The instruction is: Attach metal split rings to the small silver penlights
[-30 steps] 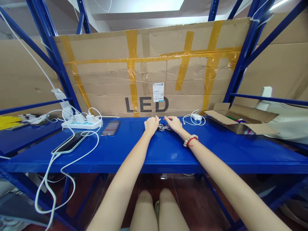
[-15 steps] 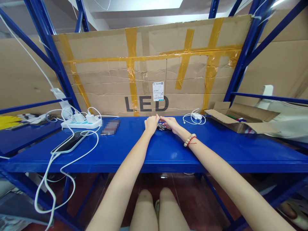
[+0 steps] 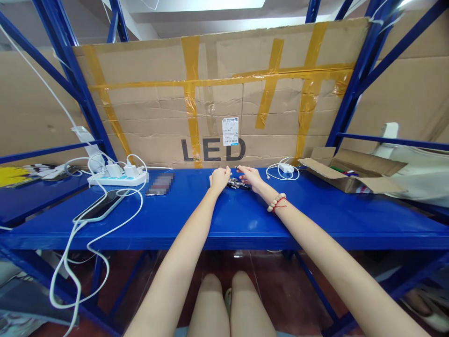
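A small heap of black and silvery pieces (image 3: 237,183) lies on the blue table (image 3: 168,220) between my hands, too small to name. My left hand (image 3: 220,179) is closed at the heap's left side, its fingers curled; whatever it holds is hidden. On the other side, my right hand (image 3: 250,178) reaches over the heap with thumb and fingers pinched. A tiny dark bit shows at its fingertips, but its kind is unclear. A beaded bracelet (image 3: 277,202) with a red string circles my right wrist.
At left are a white power strip (image 3: 117,179), a phone (image 3: 100,206) with white cables, and a flat blurred item (image 3: 160,184). A white charger (image 3: 286,168) and an open carton (image 3: 352,173) stand at right. Taped cardboard (image 3: 154,117) backs the table.
My hands have moved apart slightly at the fingertips, the right one drawing back a little, so more of the heap shows between them. The camera view has shifted slightly.
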Motion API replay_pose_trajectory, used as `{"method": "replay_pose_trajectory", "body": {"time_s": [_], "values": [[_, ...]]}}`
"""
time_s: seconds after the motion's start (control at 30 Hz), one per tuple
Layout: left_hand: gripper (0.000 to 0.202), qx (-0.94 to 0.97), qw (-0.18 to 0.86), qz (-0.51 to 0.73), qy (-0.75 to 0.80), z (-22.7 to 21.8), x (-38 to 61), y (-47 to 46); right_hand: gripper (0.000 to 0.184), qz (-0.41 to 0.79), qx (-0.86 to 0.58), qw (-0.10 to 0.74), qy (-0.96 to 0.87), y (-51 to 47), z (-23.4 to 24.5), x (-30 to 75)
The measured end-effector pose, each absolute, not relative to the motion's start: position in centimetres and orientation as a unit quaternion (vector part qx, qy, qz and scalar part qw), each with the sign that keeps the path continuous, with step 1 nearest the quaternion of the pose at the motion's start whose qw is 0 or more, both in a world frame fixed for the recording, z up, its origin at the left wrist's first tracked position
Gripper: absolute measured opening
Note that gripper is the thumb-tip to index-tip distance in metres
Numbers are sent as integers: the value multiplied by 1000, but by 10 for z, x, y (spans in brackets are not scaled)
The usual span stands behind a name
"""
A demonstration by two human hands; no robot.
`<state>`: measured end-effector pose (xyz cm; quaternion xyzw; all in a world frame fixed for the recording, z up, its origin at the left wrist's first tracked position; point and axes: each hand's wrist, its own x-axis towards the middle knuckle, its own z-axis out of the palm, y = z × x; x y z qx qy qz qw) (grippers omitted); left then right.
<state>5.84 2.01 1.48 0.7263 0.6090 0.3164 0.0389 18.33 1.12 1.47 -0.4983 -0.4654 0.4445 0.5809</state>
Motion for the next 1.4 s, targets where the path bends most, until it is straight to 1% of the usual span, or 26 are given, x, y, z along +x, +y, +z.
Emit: {"method": "replay_pose_trajectory", "body": {"time_s": [0.07, 0.17, 0.27, 0.37, 0.47, 0.53, 0.63, 0.8, 0.97, 1.03, 1.1, 1.13, 1.2, 1.27, 1.33, 1.4], "values": [[50, 742, 36, 288, 604, 13, 58, 20, 17, 432, -513, 584, -457, 13, 15, 186], [44, 779, 4, 233, 582, 10, 57, 19, 18, 420, -526, 584, -453, 14, 15, 189], [39, 800, -20, 196, 566, 8, 57, 19, 18, 404, -531, 572, -478, 13, 13, 189], [36, 807, -42, 183, 560, 6, 57, 20, 21, 335, -567, 506, -556, 13, 9, 189], [33, 807, -59, 185, 557, 5, 57, 22, 25, 203, -624, 394, -643, 13, 6, 190], [31, 806, -64, 190, 557, 5, 57, 22, 25, 117, -646, 343, -672, 12, 6, 191], [27, 801, -67, 197, 561, 5, 57, 22, 25, 42, -669, 315, -672, 12, 6, 192], [26, 803, -69, 199, 558, 6, 57, 20, 25, 15, -710, 274, -649, 13, 7, 197], [32, 786, -48, 252, 563, 9, 60, 18, 26, -8, -719, 264, -642, 12, 8, 203], [33, 787, -45, 292, 542, 9, 61, 17, 27, -22, -724, 261, -638, 12, 9, 206], [35, 807, -39, 305, 504, 8, 62, 16, 26, -31, -729, 249, -637, 13, 10, 208], [42, 822, -32, 294, 486, 7, 62, 16, 25, -34, -732, 240, -636, 13, 10, 210], [63, 853, -11, 245, 461, 4, 61, 17, 24, -36, -738, 223, -636, 14, 9, 212], [74, 869, 3, 195, 455, 2, 60, 17, 22, -32, -742, 210, -636, 15, 8, 213], [74, 872, 3, 171, 460, 1, 59, 19, 22, -22, -741, 205, -639, 16, 7, 213], [69, 870, -3, 164, 465, 1, 59, 20, 22, -15, -733, 209, -647, 16, 6, 212]]}}
